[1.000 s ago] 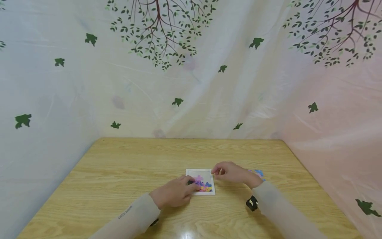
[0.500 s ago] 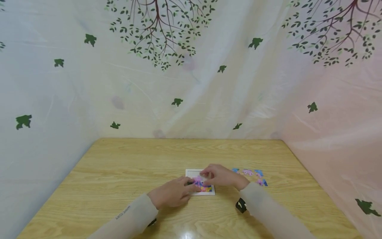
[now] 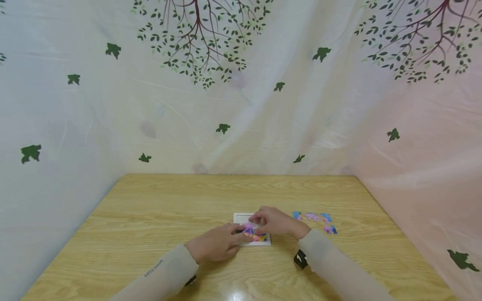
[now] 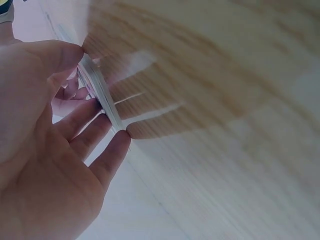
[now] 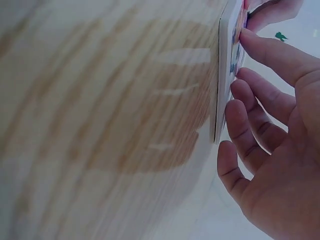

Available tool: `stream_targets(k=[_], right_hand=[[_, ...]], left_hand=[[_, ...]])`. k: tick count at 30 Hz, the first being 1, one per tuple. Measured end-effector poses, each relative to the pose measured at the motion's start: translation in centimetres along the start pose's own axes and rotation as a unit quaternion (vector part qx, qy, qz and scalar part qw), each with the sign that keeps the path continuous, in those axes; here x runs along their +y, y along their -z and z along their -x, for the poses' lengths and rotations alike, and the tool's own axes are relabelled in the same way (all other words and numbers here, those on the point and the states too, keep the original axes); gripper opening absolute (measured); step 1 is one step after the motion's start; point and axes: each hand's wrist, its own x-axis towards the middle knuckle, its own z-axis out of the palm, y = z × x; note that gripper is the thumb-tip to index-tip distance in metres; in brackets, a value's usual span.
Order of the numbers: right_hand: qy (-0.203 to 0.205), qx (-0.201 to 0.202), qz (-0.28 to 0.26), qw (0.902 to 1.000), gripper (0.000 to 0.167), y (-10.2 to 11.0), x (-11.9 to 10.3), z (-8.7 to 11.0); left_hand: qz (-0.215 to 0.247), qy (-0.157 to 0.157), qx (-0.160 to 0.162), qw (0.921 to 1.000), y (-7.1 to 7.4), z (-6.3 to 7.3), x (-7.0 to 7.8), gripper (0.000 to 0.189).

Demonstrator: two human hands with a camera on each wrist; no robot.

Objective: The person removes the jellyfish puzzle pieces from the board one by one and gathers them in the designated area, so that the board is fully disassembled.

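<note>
A white-framed jigsaw puzzle (image 3: 260, 244) lies on the table, its near part filled with pink, blue and yellow pieces (image 3: 259, 238). On its left side rests my left hand (image 3: 216, 244). Its fingers are nearly straight in the left wrist view, with the fingertips (image 4: 125, 134) at the frame's edge (image 4: 102, 90). Reaching in from the right, my right hand (image 3: 278, 221) pinches a small puzzle piece, mostly hidden, over the middle of the puzzle. In the right wrist view its thumb (image 5: 255, 45) bears on the picture side, with the other fingers bent beside the frame (image 5: 220, 85).
Several loose puzzle pieces (image 3: 313, 216) in blue and pink lie right of the frame, beyond the right forearm. The wood-grain table (image 3: 180, 196) ends at a hanging cloth (image 3: 180, 142) printed with trees and green leaves. Each wrist carries a black device (image 3: 300, 259).
My right hand has moved left from the frame's right edge to over the puzzle, uncovering more of the loose pieces. In the last half second it shifts only slightly. My left hand stays nearly still.
</note>
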Motion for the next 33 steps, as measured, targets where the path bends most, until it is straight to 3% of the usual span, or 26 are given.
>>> stream_targets(k=[17, 22, 33], right_hand=[[0.008, 0.003, -0.06, 0.9982, 0.03, -0.21, 0.14, -0.4], [0.011, 0.0, -0.062, 0.998, 0.032, -0.13, 0.03, -0.33], [0.015, 0.007, -0.062, 0.9979, 0.016, -0.17, 0.09, -0.18]], left_hand=[[0.025, -0.002, -0.002, 0.9997, 0.05, -0.15, -0.06, 0.046], [0.027, 0.0, -0.01, 0.9996, 0.21, -0.17, -0.02, 0.047], [0.021, 0.002, -0.022, 0.9995, 0.49, -0.01, 0.01, 0.044]])
